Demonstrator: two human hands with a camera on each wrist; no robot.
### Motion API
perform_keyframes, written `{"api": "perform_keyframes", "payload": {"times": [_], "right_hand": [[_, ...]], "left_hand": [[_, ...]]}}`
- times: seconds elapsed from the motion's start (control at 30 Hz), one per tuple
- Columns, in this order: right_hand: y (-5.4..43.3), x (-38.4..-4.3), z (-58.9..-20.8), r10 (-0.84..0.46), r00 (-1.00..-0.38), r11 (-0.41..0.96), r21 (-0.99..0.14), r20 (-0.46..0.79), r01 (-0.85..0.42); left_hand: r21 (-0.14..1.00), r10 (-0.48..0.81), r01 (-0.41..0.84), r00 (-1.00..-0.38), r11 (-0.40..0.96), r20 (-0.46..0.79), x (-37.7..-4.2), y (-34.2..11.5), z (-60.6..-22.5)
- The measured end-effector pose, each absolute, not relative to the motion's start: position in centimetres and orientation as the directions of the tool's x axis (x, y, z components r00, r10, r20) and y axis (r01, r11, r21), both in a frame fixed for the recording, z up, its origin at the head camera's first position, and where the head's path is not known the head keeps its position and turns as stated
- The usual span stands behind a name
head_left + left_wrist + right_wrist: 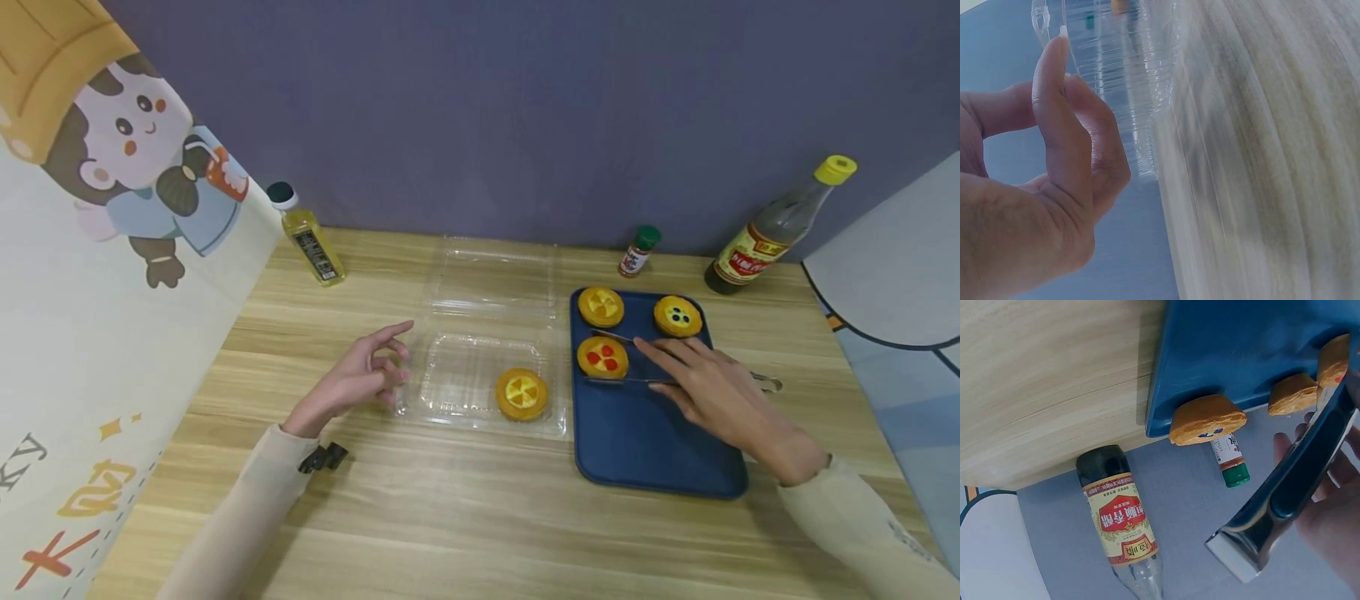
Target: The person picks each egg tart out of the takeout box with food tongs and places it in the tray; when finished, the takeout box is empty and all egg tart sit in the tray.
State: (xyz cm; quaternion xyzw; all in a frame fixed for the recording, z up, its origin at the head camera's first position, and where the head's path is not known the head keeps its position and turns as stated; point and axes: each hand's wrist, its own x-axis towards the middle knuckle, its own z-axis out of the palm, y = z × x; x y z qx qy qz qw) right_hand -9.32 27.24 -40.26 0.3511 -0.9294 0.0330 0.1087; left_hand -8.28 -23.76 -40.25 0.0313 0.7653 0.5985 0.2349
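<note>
My right hand (708, 387) grips metal tongs (1279, 494) over the dark blue tray (637, 450). The two tong arms lie on either side of an egg tart with red fruit pieces (603, 358). Behind it on the tray sit a tart with yellow pieces (601, 307) and one with dark berries (678, 317). My left hand (363, 375) is at the left edge of a clear plastic container (457, 383), fingers loosely bent and fingertips right at the rim. Inside the container, at its front right, lies another tart with yellow pieces (521, 394).
The container's clear lid (495, 279) lies folded back toward the wall. An oil bottle (311, 246) stands at the back left. Behind the tray are a small green-capped spice jar (637, 252) and, farther right, a tall yellow-capped sauce bottle (765, 242).
</note>
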Motion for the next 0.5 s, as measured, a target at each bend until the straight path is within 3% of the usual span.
{"api": "perform_keyframes", "payload": {"times": [0.5], "right_hand": [[27.36,-8.47,-39.76,-0.666,-0.691,0.719,-0.002,0.281,-0.695]], "left_hand": [[0.93,0.327,-0.227,-0.889,0.29,-0.319,-8.31,-23.85,-40.47]]}}
